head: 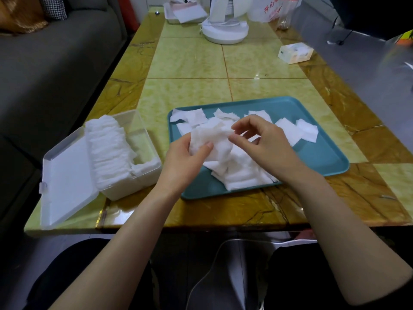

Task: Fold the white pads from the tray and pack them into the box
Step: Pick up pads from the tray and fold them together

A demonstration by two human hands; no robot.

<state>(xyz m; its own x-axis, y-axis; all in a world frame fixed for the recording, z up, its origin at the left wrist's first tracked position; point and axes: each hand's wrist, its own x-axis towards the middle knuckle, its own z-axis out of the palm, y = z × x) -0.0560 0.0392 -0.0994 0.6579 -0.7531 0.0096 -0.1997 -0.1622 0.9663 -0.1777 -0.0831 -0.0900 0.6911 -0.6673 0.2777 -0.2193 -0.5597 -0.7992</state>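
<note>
Clearly the folding step is in hand: the left hand [190, 157] grips a pad [210, 137], thumb laid across it, while the right hand [263, 142] pinches its upper edge, both over the near side of the tray [324, 166]. Loose pads [288, 128] lie heaped beneath and scattered farther back. Left of the tray the box [138, 175] stands open, with folded pads [107, 148] filling one side. Next, I judge, the fold needs creasing, then a carry left into the box's free gap.
</note>
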